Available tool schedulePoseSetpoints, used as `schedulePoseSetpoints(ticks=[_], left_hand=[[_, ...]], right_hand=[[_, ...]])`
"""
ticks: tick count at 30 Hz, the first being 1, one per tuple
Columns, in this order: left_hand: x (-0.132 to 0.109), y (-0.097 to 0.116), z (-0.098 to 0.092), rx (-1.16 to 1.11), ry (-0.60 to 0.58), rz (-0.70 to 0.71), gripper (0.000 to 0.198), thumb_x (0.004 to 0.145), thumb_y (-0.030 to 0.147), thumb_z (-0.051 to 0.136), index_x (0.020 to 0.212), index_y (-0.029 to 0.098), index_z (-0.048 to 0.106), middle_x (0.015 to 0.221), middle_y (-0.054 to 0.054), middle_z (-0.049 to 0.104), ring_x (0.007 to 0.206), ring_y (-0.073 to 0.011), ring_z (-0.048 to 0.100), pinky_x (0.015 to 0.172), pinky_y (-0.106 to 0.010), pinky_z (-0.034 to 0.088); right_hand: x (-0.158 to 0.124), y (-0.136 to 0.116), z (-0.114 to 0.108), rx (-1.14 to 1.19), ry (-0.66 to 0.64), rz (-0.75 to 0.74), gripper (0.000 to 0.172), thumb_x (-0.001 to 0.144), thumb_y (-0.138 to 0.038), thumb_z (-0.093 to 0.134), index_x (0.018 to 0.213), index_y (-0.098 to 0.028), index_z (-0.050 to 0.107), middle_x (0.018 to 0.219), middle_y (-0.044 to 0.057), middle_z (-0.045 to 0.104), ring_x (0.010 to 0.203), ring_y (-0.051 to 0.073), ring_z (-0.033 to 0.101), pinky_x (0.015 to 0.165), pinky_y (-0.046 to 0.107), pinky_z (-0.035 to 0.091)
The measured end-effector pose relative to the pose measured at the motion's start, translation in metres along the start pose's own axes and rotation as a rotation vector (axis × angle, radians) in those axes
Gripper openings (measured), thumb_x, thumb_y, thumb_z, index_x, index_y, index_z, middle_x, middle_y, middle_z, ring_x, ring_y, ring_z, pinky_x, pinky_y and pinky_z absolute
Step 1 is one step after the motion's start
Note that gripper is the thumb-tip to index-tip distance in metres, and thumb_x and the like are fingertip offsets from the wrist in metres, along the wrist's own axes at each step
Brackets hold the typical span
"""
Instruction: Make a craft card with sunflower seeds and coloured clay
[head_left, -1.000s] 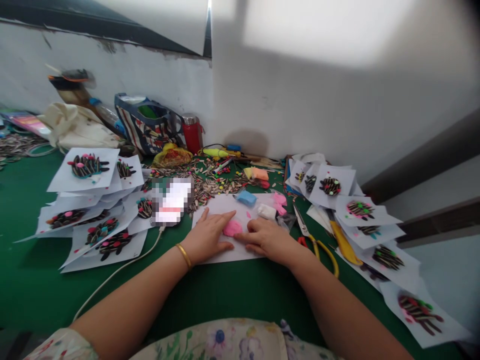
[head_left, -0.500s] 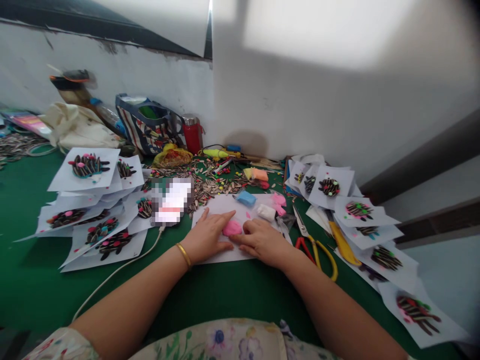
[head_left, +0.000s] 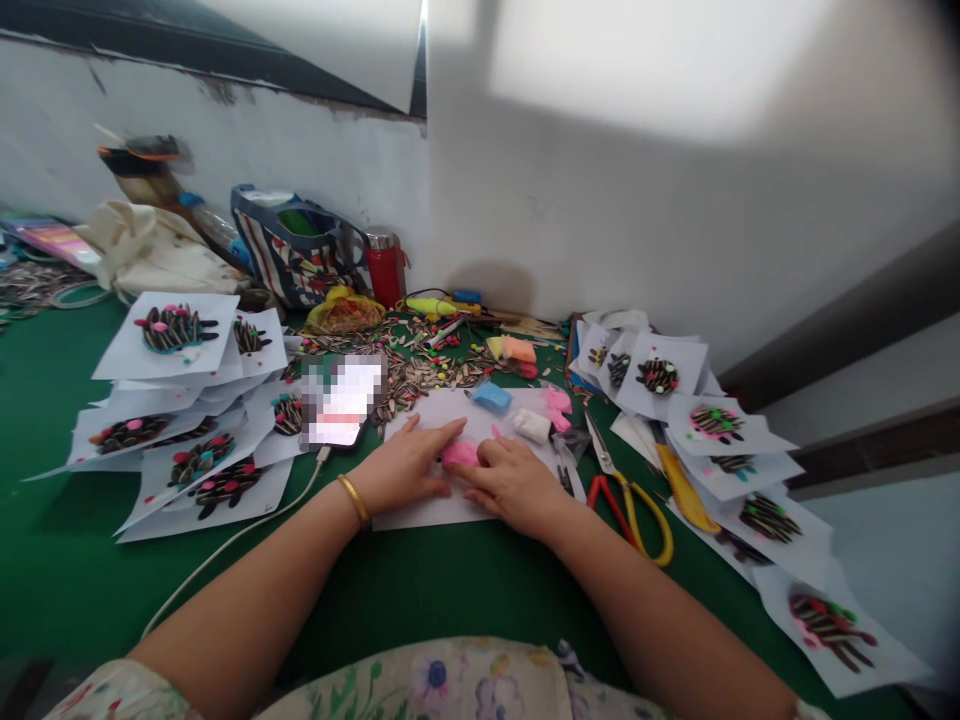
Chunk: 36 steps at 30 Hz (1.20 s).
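A flattened lump of pink modelling clay (head_left: 460, 456) lies on a white sheet of paper (head_left: 427, 515) in front of me. My right hand (head_left: 514, 482) presses on the clay's right side, its index finger stretched out and the other fingers curled. At the clay's left, my left hand (head_left: 405, 462) rests on the paper with fingers spread and thumb apart. Just beyond are a blue clay pack (head_left: 492, 397), a white clay pack (head_left: 532, 426) and more pink clay (head_left: 556, 408) in plastic.
Yellow-and-red-handled scissors (head_left: 626, 500) and a yellow utility knife (head_left: 684, 488) lie at right. Seed-decorated sheets (head_left: 180, 335) are piled left, others (head_left: 772, 520) right. A phone (head_left: 349, 405) on a cable, loose sunflower seeds (head_left: 420, 375) and a red flask (head_left: 385, 270) stand farther back.
My left hand has shifted slightly left. My right hand has moved a little left over the pink clay, covering more of its right side.
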<state>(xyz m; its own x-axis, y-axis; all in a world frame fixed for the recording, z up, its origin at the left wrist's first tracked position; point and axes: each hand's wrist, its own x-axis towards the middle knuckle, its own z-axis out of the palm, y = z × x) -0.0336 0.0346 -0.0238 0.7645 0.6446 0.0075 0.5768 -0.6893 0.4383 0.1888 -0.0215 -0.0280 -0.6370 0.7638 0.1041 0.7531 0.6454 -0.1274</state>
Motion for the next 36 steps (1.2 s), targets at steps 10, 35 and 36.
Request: schedulePoseSetpoints(ticks=[10,35,36], left_hand=[[0.0,0.001,0.001,-0.02,0.005,-0.017,0.082,0.079,0.037,0.067,0.148,0.026,0.024,0.149,-0.01,0.043,0.132,-0.0259,0.046,0.117,-0.053,0.012],[-0.001,0.003,0.002,-0.027,0.028,-0.007,0.079,0.082,0.037,0.064,0.148,0.025,0.023,0.147,-0.01,0.045,0.128,-0.025,0.051,0.117,-0.053,0.013],[-0.001,0.003,0.002,-0.029,0.03,-0.006,0.078,0.082,0.036,0.064,0.148,0.026,0.023,0.147,-0.01,0.046,0.128,-0.0249,0.051,0.117,-0.053,0.013]], right_hand=[[0.006,-0.01,0.0,-0.038,0.011,0.021,0.037,0.093,-0.045,0.051,0.128,-0.032,0.057,0.1,0.007,0.054,0.093,0.023,0.045,0.081,0.036,0.031],[0.019,-0.017,0.004,0.02,0.034,0.178,0.041,0.094,-0.044,0.049,0.131,-0.025,0.055,0.105,0.01,0.053,0.097,0.024,0.045,0.088,0.038,0.034],[0.019,-0.017,0.004,0.017,0.033,0.183,0.041,0.094,-0.044,0.049,0.13,-0.026,0.055,0.104,0.01,0.053,0.097,0.024,0.045,0.087,0.038,0.035]])
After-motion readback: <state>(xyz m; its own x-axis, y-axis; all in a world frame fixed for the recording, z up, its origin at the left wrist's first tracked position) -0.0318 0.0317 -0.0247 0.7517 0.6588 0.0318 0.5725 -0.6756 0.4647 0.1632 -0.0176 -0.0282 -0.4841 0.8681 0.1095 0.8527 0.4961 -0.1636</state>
